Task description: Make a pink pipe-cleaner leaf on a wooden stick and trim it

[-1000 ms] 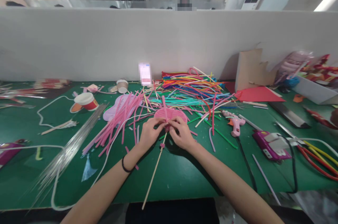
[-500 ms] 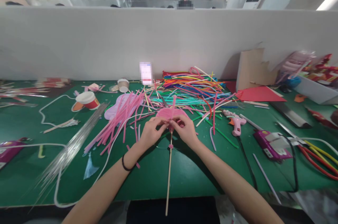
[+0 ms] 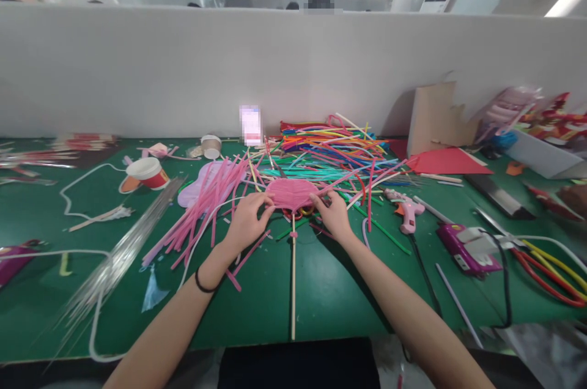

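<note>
A flat pink fan-like piece is held up at the centre, with a thin wooden stick running down from it toward the table's front edge. A small pink wrap sits round the stick's upper part. My left hand pinches the left edge of the pink piece, a dark band on its wrist. On the opposite edge, my right hand pinches between thumb and fingers. Pink fuzzy strips lie left of my hands, partly over a lilac cloud-shaped piece.
Behind my hands lies a pile of coloured strips. A pink glue gun, purple power strip and scissors are at right. Thin wires and a paper cup are at left.
My hands have moved apart, from the middle to the two side edges of the pink piece, which now shows broadly. The stick's lower end has shifted away from me.
</note>
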### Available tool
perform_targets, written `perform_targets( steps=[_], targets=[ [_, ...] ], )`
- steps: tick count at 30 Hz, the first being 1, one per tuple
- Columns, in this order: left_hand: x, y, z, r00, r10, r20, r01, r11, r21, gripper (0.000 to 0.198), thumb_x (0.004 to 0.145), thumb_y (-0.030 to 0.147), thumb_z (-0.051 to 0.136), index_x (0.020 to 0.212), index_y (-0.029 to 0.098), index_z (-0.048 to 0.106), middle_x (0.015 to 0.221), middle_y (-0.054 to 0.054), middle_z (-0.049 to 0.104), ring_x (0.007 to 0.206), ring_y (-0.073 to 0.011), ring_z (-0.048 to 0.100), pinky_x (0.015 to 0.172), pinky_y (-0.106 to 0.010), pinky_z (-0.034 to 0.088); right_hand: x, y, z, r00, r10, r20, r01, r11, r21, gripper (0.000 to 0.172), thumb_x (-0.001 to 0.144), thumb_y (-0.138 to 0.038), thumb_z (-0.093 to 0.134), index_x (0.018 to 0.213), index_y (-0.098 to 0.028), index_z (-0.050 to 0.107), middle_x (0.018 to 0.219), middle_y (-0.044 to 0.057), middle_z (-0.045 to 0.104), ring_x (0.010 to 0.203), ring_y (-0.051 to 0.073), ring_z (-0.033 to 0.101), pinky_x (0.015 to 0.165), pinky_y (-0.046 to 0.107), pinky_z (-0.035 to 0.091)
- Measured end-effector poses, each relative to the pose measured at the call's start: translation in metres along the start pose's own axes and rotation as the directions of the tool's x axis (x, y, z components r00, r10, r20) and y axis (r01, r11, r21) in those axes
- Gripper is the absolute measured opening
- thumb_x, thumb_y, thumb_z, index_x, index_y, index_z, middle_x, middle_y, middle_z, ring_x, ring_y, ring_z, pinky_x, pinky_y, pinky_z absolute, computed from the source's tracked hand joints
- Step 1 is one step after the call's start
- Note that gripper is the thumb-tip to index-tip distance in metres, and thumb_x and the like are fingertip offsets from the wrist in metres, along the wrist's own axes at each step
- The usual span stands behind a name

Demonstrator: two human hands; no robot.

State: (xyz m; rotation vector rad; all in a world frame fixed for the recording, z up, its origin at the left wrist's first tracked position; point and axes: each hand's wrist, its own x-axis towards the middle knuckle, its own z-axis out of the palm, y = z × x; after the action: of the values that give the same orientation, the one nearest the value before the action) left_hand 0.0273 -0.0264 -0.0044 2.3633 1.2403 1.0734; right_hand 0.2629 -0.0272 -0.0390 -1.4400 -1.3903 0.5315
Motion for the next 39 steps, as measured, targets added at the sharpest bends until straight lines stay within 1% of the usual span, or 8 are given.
perform_targets(
  steps=[8,16,21,25,30,32,35,39],
  targets=[
    [0.002,-0.008,-0.005,0.999,-0.034,-0.019,0.035,0.999,0.032,0.010,0.083,0.023,0.054,0.074,0.021,0.056,0.117,-0.011,0.066,0.111,-0.0271,0.060,0.101,-0.046,0.039,0.004,0.007,-0.005,0.998,0.000,-0.061,-0.003,0.999,-0.044,0.036,0.079,-0.053,0.060,0.074,-0.018,0.067,0.081,0.008,0.069,0.085,0.024,0.061,0.081,0.038,0.045],
    [0.003,-0.012,-0.005,0.994,-0.106,-0.007,0.106,0.994,0.002,0.012,0.081,0.026,0.056,0.070,0.021,0.056,0.130,-0.016,0.059,0.119,-0.0302,0.057,0.102,-0.048,0.040,0.006,-0.001,-0.007,0.996,0.086,-0.007,-0.085,0.989,0.119,0.026,0.075,-0.043,0.064,0.073,-0.017,0.067,0.090,0.008,0.071,0.084,0.022,0.064,0.077,0.035,0.048],
    [0.003,-0.015,-0.005,0.988,-0.142,0.053,0.146,0.987,-0.068,0.015,0.080,0.030,0.057,0.067,0.022,0.056,0.128,-0.016,0.062,0.116,-0.0318,0.059,0.102,-0.051,0.040,0.006,0.000,-0.006,0.993,0.102,-0.066,-0.088,0.980,0.180,0.023,0.071,-0.041,0.067,0.068,-0.019,0.065,0.094,0.009,0.070,0.098,0.025,0.063,0.090,0.041,0.046],
    [0.003,-0.019,-0.003,0.973,-0.228,0.041,0.231,0.955,-0.186,0.018,0.079,0.035,0.061,0.067,0.022,0.058,0.125,-0.015,0.064,0.116,-0.0322,0.059,0.101,-0.050,0.041,0.006,-0.004,-0.006,0.983,0.179,0.033,-0.180,0.923,0.342,0.028,0.068,-0.046,0.071,0.070,-0.019,0.063,0.096,0.009,0.070,0.093,0.025,0.064,0.085,0.041,0.051],
    [0.004,-0.025,0.008,0.906,-0.401,0.135,0.412,0.766,-0.493,0.027,0.070,0.041,0.071,0.080,0.017,0.064,0.118,-0.016,0.067,0.104,-0.0292,0.066,0.090,-0.042,0.050,-0.002,-0.018,-0.009,0.875,0.274,0.398,-0.478,0.612,0.630,0.037,0.067,-0.047,0.077,0.084,-0.020,0.058,0.083,0.003,0.071,0.080,0.019,0.069,0.081,0.038,0.056],
    [0.004,-0.023,0.013,0.878,-0.461,0.130,0.446,0.688,-0.572,0.035,0.070,0.041,0.072,0.092,0.016,0.063,0.111,-0.013,0.069,0.098,-0.0249,0.067,0.084,-0.038,0.053,-0.007,-0.022,-0.007,0.852,0.258,0.456,-0.520,0.525,0.674,0.039,0.065,-0.040,0.081,0.088,-0.021,0.056,0.081,0.001,0.071,0.080,0.018,0.071,0.085,0.038,0.056],
    [0.005,-0.016,0.017,0.830,-0.545,0.121,0.476,0.578,-0.663,0.045,0.073,0.040,0.072,0.109,0.018,0.058,0.103,-0.010,0.071,0.093,-0.0210,0.068,0.079,-0.032,0.054,-0.012,-0.023,-0.002,0.857,0.270,0.440,-0.515,0.496,0.699,0.044,0.062,-0.033,0.084,0.092,-0.022,0.054,0.079,0.000,0.072,0.083,0.019,0.072,0.087,0.037,0.056],
    [0.006,-0.009,0.017,0.749,-0.636,0.187,0.515,0.382,-0.767,0.057,0.075,0.037,0.073,0.124,0.022,0.049,0.095,-0.006,0.072,0.082,-0.0191,0.071,0.073,-0.032,0.057,-0.012,-0.021,0.002,0.870,0.247,0.427,-0.488,0.558,0.671,0.042,0.063,-0.035,0.082,0.093,-0.022,0.055,0.081,0.000,0.071,0.082,0.019,0.072,0.082,0.035,0.058]
  ],
)
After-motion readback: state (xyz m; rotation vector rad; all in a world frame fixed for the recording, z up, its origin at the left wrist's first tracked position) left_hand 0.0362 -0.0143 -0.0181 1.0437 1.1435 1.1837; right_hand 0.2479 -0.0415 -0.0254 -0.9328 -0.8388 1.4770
